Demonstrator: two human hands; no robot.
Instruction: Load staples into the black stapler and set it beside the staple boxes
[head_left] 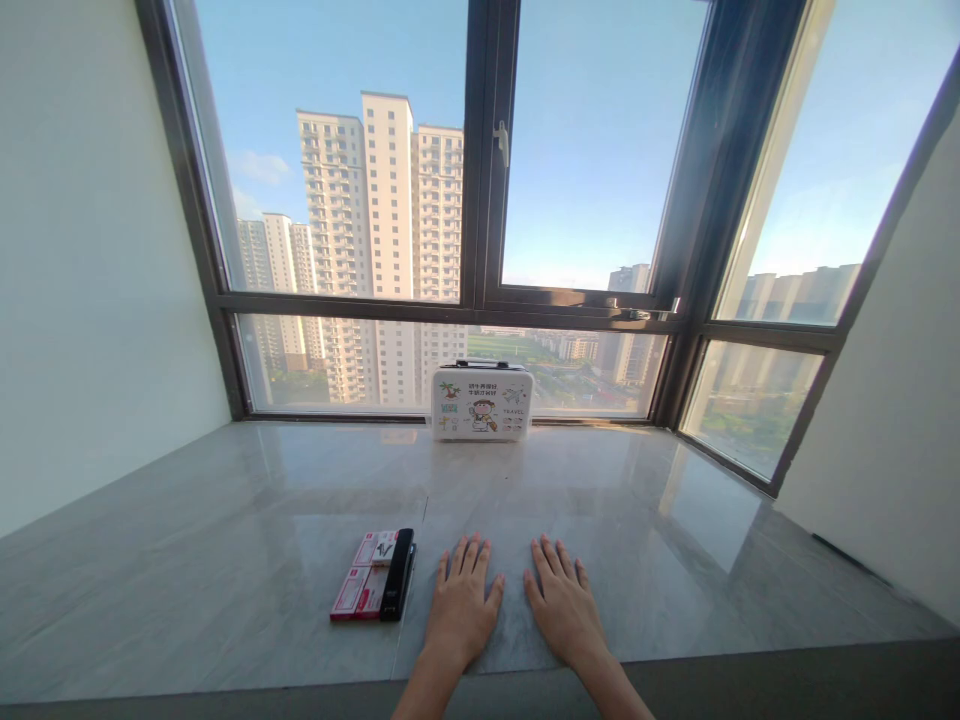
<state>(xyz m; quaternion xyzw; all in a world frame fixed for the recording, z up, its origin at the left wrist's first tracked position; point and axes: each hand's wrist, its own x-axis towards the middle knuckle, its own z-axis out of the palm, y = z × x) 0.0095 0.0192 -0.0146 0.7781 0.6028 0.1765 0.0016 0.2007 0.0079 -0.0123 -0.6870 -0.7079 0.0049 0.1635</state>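
Note:
My left hand [463, 597] lies flat on the grey marbled sill, fingers spread, holding nothing. To its right, my right hand [564, 598] rests palm down in the same way, also with nothing in it. A black stapler [397, 575] lies just left of my left hand, a small gap apart from it. Against the stapler's left side are several flat pink-and-white boxes [351, 592]. One small white box [385, 549] with a dark staple-like picture sits at their far end.
A white carry case [482, 405] with cartoon prints and a black handle stands upright at the back of the sill [247, 560], against the window. Dark window frames [480, 200] rise behind it. White walls close off both sides, and the sill's front edge runs beneath my wrists.

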